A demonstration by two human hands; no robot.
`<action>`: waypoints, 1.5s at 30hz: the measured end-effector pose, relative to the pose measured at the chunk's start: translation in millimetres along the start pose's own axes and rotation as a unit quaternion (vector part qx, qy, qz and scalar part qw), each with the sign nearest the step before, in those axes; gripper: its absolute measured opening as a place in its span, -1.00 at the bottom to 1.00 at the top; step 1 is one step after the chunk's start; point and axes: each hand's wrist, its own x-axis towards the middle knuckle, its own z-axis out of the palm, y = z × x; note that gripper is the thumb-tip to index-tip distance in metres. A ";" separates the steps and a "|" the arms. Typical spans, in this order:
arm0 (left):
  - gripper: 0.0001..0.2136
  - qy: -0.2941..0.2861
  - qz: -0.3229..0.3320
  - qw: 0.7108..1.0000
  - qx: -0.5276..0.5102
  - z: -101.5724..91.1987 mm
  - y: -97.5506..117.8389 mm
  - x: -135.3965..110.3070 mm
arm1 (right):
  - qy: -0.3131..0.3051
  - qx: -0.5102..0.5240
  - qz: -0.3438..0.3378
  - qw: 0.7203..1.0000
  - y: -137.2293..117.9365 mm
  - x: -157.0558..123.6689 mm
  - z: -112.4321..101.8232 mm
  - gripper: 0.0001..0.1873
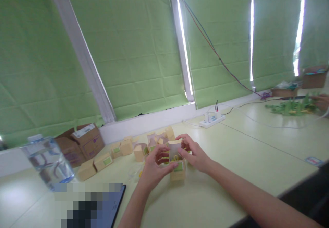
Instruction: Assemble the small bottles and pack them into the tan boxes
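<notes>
My left hand [153, 168] and my right hand [194, 154] both grip a small tan cardboard box [177, 171] with a green label, held just above the pale table [231, 159]. The box's top flap [174, 147] stands open and something yellow shows inside. My left thumb lies across the box's front and my right fingers curl round its right side and flap. Behind the hands, several more of the same small tan boxes [140, 151] lie scattered on the table.
A clear water bottle [47, 161] stands at the left, with a dark tablet [108, 205] in front of it. A brown carton [82, 142] sits by the wall. A white power strip [212, 120] with cables lies further back. Another person's hand [321, 101] rests by green items [293, 107] at far right.
</notes>
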 end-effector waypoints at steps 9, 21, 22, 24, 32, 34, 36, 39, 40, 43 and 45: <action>-0.71 -0.067 -0.049 0.996 -0.025 -1.2 -0.6 0.5 | 0.050 -0.013 0.035 0.998 12.2 7.6 -0.8 -0.80; -0.77 -0.070 -0.039 0.996 -0.034 3.7 -3.8 3.1 | -0.021 -0.110 -0.012 0.994 7.0 4.6 5.4 -0.73; -0.71 -0.059 -0.039 0.997 -0.044 4.3 -4.3 3.3 | -0.021 -0.109 -0.010 0.994 7.0 4.7 5.2 -0.71; -0.60 -0.051 -0.035 0.997 -0.051 5.5 -4.6 3.9 | -0.022 -0.106 -0.007 0.994 6.3 4.6 4.2 -0.69; -0.78 -0.109 -0.005 0.994 -0.016 0.5 -2.5 2.4 | -0.055 -0.111 -0.013 0.992 6.1 4.0 1.1 -0.63; -0.77 -0.121 0.004 0.992 -0.026 -1.0 0.1 1.8 | -0.060 -0.110 -0.010 0.992 8.4 4.1 1.2 -0.64; -0.77 -0.123 -0.001 0.992 -0.012 -0.5 2.9 1.5 | -0.061 -0.112 -0.006 0.992 10.0 4.2 1.1 -0.65; -0.78 -0.116 -0.015 0.993 0.019 3.1 5.2 1.8 | -0.069 -0.114 -0.007 0.991 9.5 4.0 0.5 -0.64; -0.79 -0.116 -0.015 0.993 0.021 4.3 5.2 2.0 | -0.072 -0.116 -0.010 0.991 8.5 3.8 0.2 -0.63; -0.79 -0.113 -0.012 0.993 0.018 5.9 4.3 2.3 | -0.080 -0.125 -0.031 0.988 2.9 3.1 -1.4 -0.64; -0.79 -0.104 -0.009 0.994 0.020 5.4 4.1 2.3 | -0.089 -0.128 -0.046 0.987 -1.9 2.4 -3.5 -0.64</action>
